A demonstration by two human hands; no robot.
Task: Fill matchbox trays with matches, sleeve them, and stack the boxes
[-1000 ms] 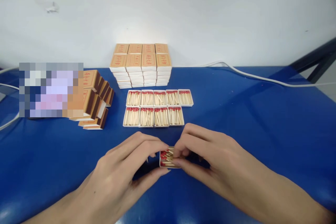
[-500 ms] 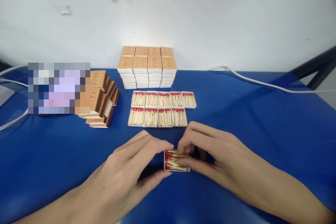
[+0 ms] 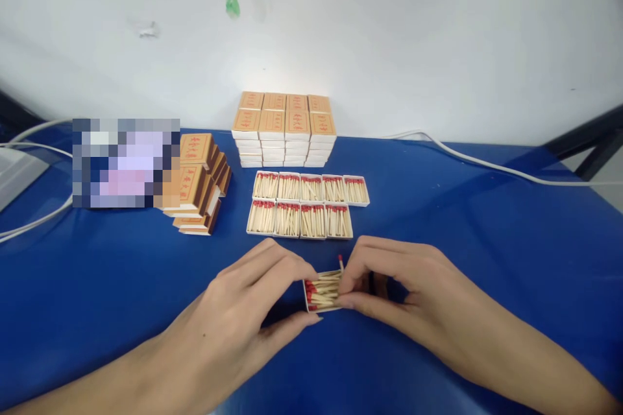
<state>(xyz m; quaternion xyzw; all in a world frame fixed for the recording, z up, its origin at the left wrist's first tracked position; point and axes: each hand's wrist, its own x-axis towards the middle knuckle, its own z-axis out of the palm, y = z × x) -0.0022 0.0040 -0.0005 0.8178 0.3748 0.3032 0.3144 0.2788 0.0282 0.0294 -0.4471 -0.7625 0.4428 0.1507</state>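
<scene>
A white matchbox tray (image 3: 321,292) full of red-headed matches lies sideways on the blue table, heads to the left. My left hand (image 3: 253,298) grips its left end between thumb and index finger. Over the tray's right end, my right hand (image 3: 389,279) is pinched on a single match (image 3: 341,262), which sticks up with its red head above my fingers. The right end of the tray is hidden behind those fingers. Just beyond, two rows of open trays (image 3: 311,219) hold matches with their heads pointing away from me.
Closed matchboxes (image 3: 285,122) stand in a neat stacked block against the white wall. A looser pile of matchboxes (image 3: 195,181) sits at the left, beside a blurred-out item (image 3: 129,165). White cables (image 3: 487,159) run along the back right and the far left.
My right hand has lifted slightly from among the matches, and one match now stands upright in its fingers. The tray has tilted a little. The whole view has shifted slightly.
</scene>
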